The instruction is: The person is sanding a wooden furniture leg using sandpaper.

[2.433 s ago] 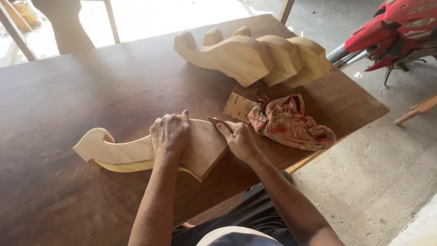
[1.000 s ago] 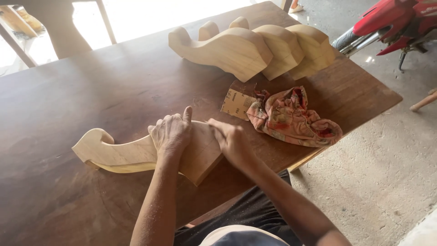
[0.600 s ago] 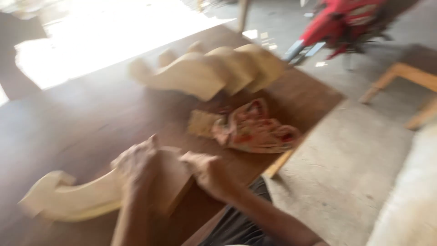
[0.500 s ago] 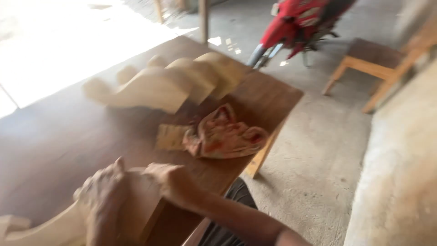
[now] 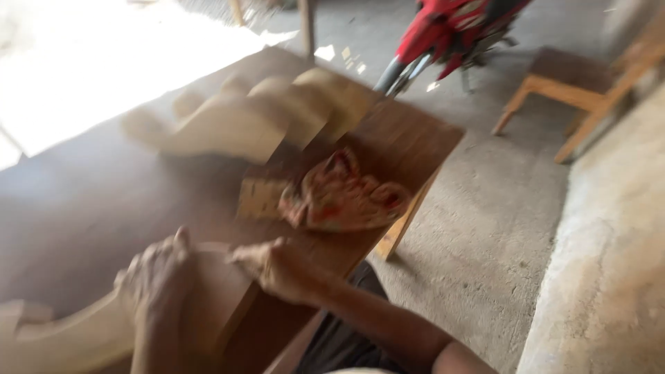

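Note:
The picture is blurred by head motion. A pale curved wooden piece lies on the dark wooden table at the lower left. My left hand presses down on its middle and holds it. My right hand rests on the piece's wide end by the table's near edge. A small brown piece of sandpaper was under its fingers earlier; blur hides it now.
Several more curved wooden pieces stand stacked at the back of the table. A sandpaper sheet and a patterned rag lie near the right corner. A red motorcycle and a low wooden seat stand on the concrete floor.
The view has swung right and down, so the table and hands sit further left and lower. Both hands stay on the curved piece; the right hand shifted a little along its wide end.

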